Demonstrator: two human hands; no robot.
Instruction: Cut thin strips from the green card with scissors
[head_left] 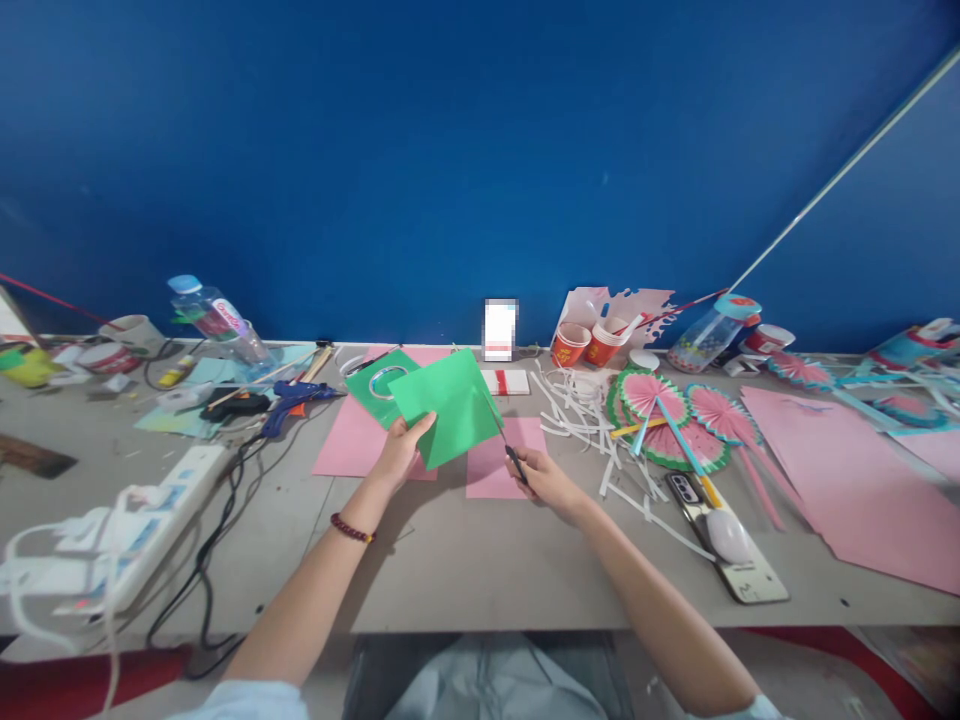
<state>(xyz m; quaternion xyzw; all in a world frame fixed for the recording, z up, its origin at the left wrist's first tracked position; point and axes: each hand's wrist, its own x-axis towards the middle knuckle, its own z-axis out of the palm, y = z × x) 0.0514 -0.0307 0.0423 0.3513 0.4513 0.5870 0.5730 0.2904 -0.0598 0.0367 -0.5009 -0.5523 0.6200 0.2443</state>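
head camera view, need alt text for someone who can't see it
A person's left hand holds up a green paper sheet while the right hand cuts its edge with scissors, above pink paper on a cluttered grey table; pink paper fans lie right.

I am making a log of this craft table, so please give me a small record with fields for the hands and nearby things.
left hand: left hand holds green paper sheet by its lower left edge, lifted above the table
right hand: right hand grips scissors at the sheet's right edge
under sheet: pink paper
right side: pink paper fans, white paper strips, phone
left side: blue glue gun, power strip
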